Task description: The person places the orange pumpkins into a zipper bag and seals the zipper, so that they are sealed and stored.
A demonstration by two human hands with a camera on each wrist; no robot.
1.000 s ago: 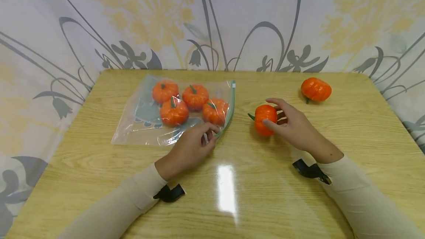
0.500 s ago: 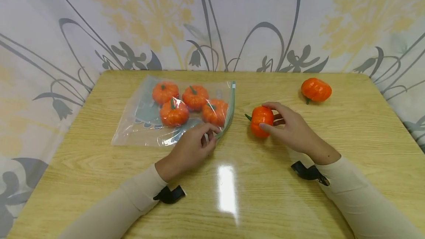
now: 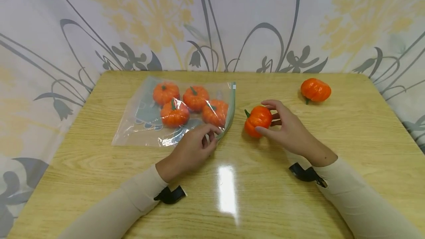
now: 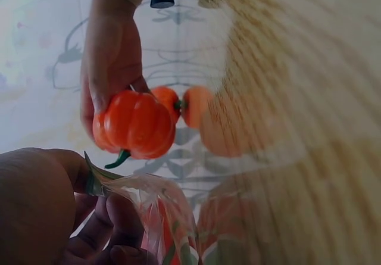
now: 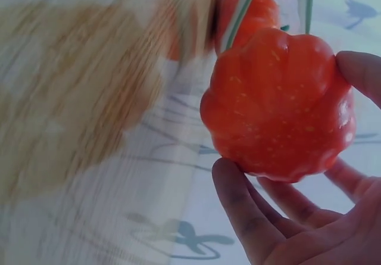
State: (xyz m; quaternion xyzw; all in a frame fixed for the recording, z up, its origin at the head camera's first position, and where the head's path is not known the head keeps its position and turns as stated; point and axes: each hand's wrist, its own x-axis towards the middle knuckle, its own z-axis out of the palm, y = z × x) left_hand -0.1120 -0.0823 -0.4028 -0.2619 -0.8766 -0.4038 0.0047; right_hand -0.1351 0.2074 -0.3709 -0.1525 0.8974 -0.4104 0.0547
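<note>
My right hand (image 3: pixel 292 132) grips a small orange toy pumpkin (image 3: pixel 259 121) between thumb and fingers, its green stem pointing up and left toward the bag. Close in the right wrist view, the ribbed underside of this pumpkin (image 5: pixel 277 110) faces the camera. A clear zip bag (image 3: pixel 132 137) lies flat with several like pumpkins inside, its green-edged mouth to the right. At the near corner of that mouth, my left hand (image 3: pixel 190 148) pinches the rim. The left wrist view has the bag film (image 4: pixel 158 187) parted a little from the rim; the held pumpkin hangs just outside it.
One more orange pumpkin (image 3: pixel 315 90) lies on its side at the back right of the glossy wooden table (image 3: pixel 265 202). A patterned cloth (image 3: pixel 239 21) stands behind the table's back edge.
My right hand has moved slightly left with the pumpkin, nearer the bag's mouth, and its stem has tilted upward. My left hand and the bag have stayed almost still.
</note>
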